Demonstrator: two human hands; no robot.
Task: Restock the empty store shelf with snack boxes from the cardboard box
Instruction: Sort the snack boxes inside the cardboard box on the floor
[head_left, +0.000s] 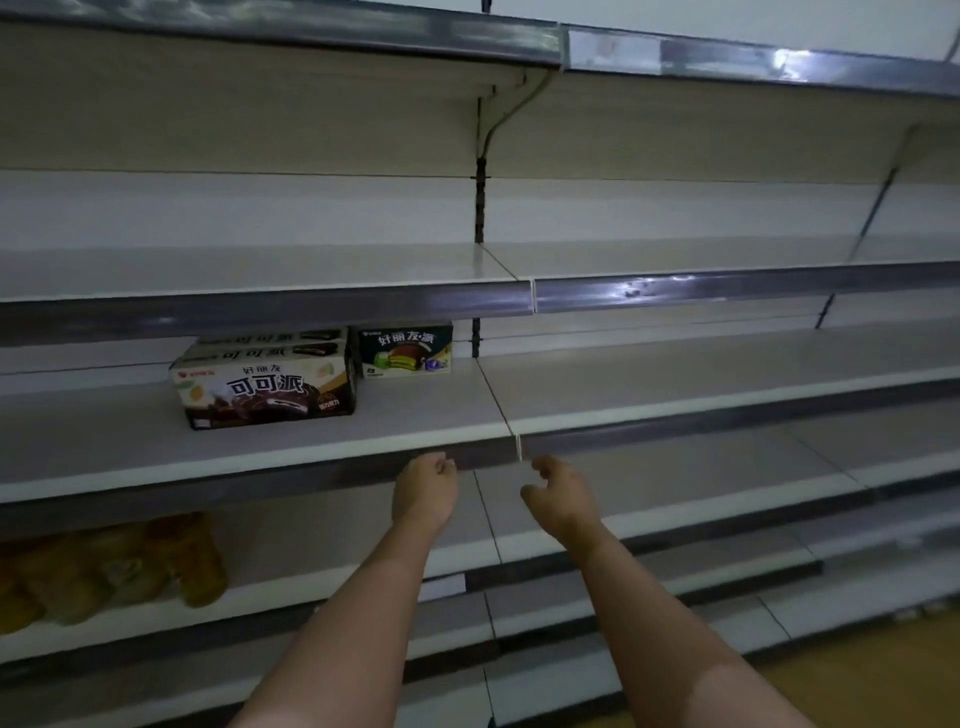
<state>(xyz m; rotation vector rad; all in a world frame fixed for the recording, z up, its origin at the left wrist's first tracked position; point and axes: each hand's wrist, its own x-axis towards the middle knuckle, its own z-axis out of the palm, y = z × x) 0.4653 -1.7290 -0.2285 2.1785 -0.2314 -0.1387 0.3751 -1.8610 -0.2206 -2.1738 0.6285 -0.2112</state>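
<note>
A: Far left, low shelf, blurred yellow packets (111, 566). Above them, on the middle shelf (426, 415), the stack of dark cocoa-pie boxes (265, 384), a green-fronted snack box (406, 351) just beside it on the right and set further back.

B: And the hands?

A: Left hand (425, 491) hangs just below the shelf's front edge, fingers loosely curled, nothing in its grip. Right hand (558, 499) beside it, fingers half-bent, thumb out, also empty.

B: So where's the stock relative to them?

A: Up and to the left of both hands, well apart, nothing touching. The cardboard box isn't in view at all.

B: Then this is a between-boxes moment, I'd say.

A: Agreed. Done well, the next box gets a two-handed hold on its short ends, label facing out, and slides in flush beside the green one, filling rightward toward the shelf seam.
</note>
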